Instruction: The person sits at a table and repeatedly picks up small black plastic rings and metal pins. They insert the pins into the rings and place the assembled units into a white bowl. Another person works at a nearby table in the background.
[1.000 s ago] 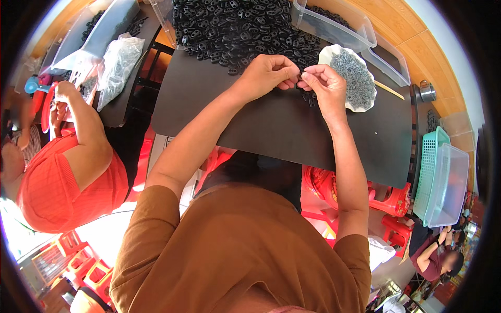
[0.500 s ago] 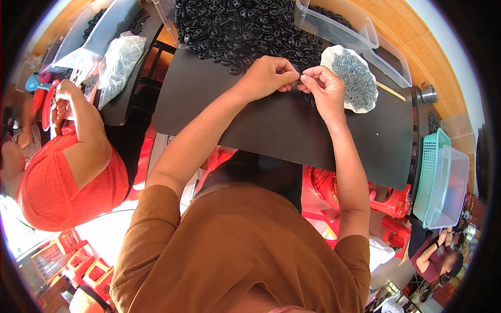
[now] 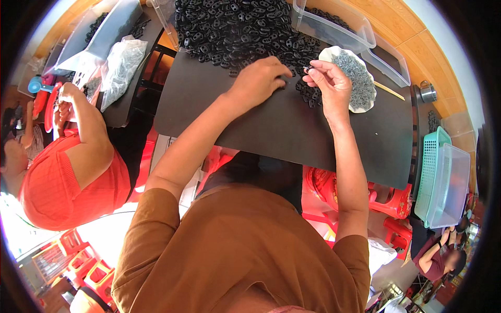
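Observation:
A large heap of small black oval plastic pieces with two holes (image 3: pixel 235 31) covers the far part of the dark table (image 3: pixel 250 125). My left hand (image 3: pixel 259 78) is over the near edge of this heap, its fingers and thumb apart with nothing visible between them. To its right, my right hand (image 3: pixel 330 81) pinches a tiny dark piece with a shiny bit (image 3: pixel 308 69) between thumb and fingertips. Just left of that hand lies a smaller cluster of black pieces (image 3: pixel 309 94). Beyond it, a white wavy-rimmed dish (image 3: pixel 359 110) holds many tiny grey pieces, perhaps springs (image 3: pixel 355 73).
Clear plastic bins (image 3: pixel 339 26) stand behind the heap and dish. A thin wooden stick (image 3: pixel 389 90) sticks out beside the dish. Turquoise basket (image 3: pixel 430 172) and clear tub are at right. A co-worker in red (image 3: pixel 78 172) sits left, near a plastic bag (image 3: pixel 122 68).
My hands, earlier together at their fingertips, have parted. The left opened and shifted slightly left; the right moved slightly right with the tiny piece, exposing the small cluster of black pieces.

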Motion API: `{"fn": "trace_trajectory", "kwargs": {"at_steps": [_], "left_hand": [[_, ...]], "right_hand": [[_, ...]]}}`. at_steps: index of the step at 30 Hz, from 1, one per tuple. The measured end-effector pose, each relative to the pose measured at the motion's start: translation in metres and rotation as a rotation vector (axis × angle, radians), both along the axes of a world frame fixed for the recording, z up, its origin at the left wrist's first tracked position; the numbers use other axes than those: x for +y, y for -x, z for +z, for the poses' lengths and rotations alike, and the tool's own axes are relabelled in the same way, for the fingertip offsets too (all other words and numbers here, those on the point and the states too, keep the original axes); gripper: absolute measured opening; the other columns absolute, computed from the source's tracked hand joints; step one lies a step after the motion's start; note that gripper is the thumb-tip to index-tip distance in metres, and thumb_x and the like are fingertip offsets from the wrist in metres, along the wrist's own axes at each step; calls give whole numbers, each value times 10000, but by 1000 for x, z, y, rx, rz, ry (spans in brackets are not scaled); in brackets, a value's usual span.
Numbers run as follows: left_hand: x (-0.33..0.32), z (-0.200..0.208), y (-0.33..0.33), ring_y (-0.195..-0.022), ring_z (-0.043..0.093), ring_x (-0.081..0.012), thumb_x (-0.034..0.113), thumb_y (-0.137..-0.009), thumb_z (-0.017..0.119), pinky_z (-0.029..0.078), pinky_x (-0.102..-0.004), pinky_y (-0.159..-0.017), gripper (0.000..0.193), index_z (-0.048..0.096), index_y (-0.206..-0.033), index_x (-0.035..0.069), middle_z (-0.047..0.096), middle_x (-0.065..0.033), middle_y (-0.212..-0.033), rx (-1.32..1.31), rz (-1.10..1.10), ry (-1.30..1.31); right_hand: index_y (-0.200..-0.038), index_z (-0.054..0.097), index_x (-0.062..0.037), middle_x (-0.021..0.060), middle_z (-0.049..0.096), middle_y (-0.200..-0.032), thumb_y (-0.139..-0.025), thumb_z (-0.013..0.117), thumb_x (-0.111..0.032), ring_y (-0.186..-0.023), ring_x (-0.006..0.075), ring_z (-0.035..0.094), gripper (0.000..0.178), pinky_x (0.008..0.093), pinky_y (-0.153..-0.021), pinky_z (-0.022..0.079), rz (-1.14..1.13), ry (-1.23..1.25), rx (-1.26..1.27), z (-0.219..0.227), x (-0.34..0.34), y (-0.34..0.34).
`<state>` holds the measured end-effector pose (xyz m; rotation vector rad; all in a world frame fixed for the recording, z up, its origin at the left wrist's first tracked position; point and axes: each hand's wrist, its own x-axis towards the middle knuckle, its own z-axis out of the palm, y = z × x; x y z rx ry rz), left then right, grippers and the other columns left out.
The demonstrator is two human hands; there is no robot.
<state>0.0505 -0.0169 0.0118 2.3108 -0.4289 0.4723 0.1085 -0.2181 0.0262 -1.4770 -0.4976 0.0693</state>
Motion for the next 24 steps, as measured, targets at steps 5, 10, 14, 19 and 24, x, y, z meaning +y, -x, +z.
{"fn": "trace_trajectory", "kwargs": {"at_steps": [5, 10, 14, 19, 24], "left_hand": [[4, -5, 5, -924, 624, -320, 49, -850, 671, 515, -388, -833, 162, 703, -1009, 43, 639, -109, -1008, -57, -85, -154], [16, -2, 8, -856, 658, -217, 79, -895, 656, 531, -322, -782, 141, 703, -1016, 25, 687, -70, -938, 226, -101, 126], [17, -2, 6, -807, 653, -109, 129, -935, 637, 529, -257, -727, 176, 700, -1029, -5, 713, -40, -916, 517, -71, 630], [10, 4, 10, -771, 659, -102, 119, -926, 645, 535, -247, -703, 192, 695, -1065, -4, 720, -45, -890, 494, -47, 505], [-13, -5, 10, -771, 681, -152, 73, -878, 695, 549, -287, -714, 210, 702, -1082, 24, 731, -110, -922, 242, -115, 347]], "right_hand": [[-1048, 685, -5, 87, 713, -930, -925, 682, -52, -785, 148, 705, 132, 245, -695, 559, 48, -74, 77, 0, -4, -2], [-1021, 669, -21, 65, 704, -913, -917, 698, -73, -778, 137, 694, 120, 230, -682, 537, 103, -90, 146, -2, -6, -4], [-1010, 657, -34, 53, 697, -904, -921, 695, -79, -781, 129, 685, 106, 228, -683, 530, 161, -77, 179, -3, -3, -2], [-1009, 652, -42, 53, 698, -915, -925, 694, -95, -782, 129, 687, 107, 226, -679, 526, 137, -92, 180, -4, -6, -5], [-1033, 653, -40, 63, 706, -930, -929, 693, -104, -787, 132, 694, 129, 224, -674, 525, 127, -126, 158, -6, -8, -10]]}}
